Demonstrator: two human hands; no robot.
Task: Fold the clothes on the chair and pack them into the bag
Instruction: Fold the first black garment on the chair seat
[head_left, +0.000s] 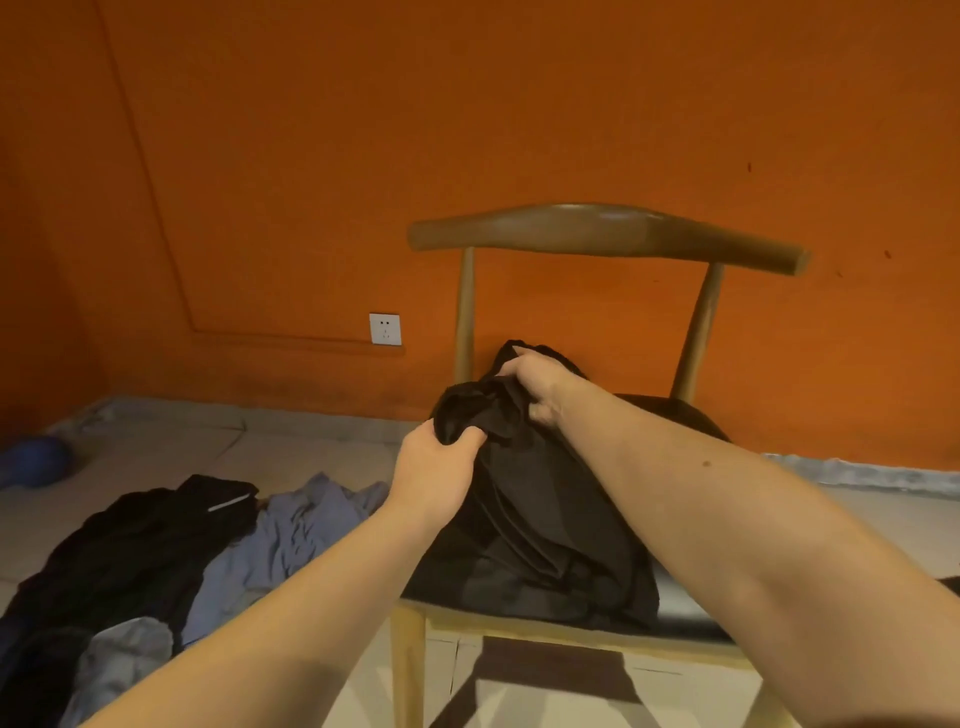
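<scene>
Several clothes (280, 540) lie unfolded on the floor (311, 441), so I judge packing barely started; my left hand (436, 467) and right hand (535, 384) grip the bunched top of the black bag (540, 519) on the chair (597, 234).

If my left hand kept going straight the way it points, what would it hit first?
The bunched black fabric that the left hand grips; beyond that, probably the right hand, though depth is unclear.
</scene>
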